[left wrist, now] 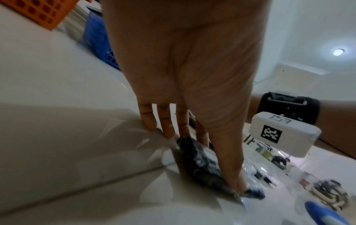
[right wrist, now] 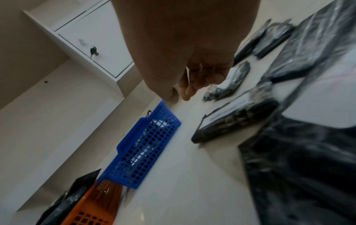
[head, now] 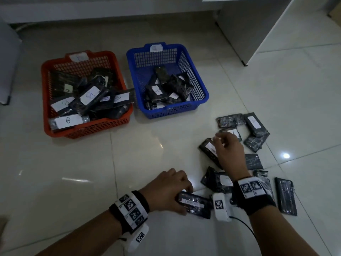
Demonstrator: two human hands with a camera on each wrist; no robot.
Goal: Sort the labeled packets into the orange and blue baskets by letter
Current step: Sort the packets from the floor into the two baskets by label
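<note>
The orange basket (head: 88, 130) at the left holds several black packets labelled B. To its right, the blue basket (head: 171, 112) holds several more packets. Loose black packets (head: 256, 122) lie scattered on the tiled floor at the right. My left hand (head: 186, 200) pinches a black packet (head: 198, 205) with a printed white label between its fingers and thumb, flat on the floor; the left wrist view shows the thumb on that packet's (left wrist: 194, 153) near end. My right hand (head: 219, 138) hovers with loosely curled fingers over a white-labelled packet (head: 208, 148), holding nothing.
A white cabinet (head: 258, 24) stands at the back right, and a locked cabinet door (right wrist: 92, 39) shows in the right wrist view. A grey object (head: 7, 61) is at the far left. Bare floor tiles (head: 83, 172) lie between me and the baskets.
</note>
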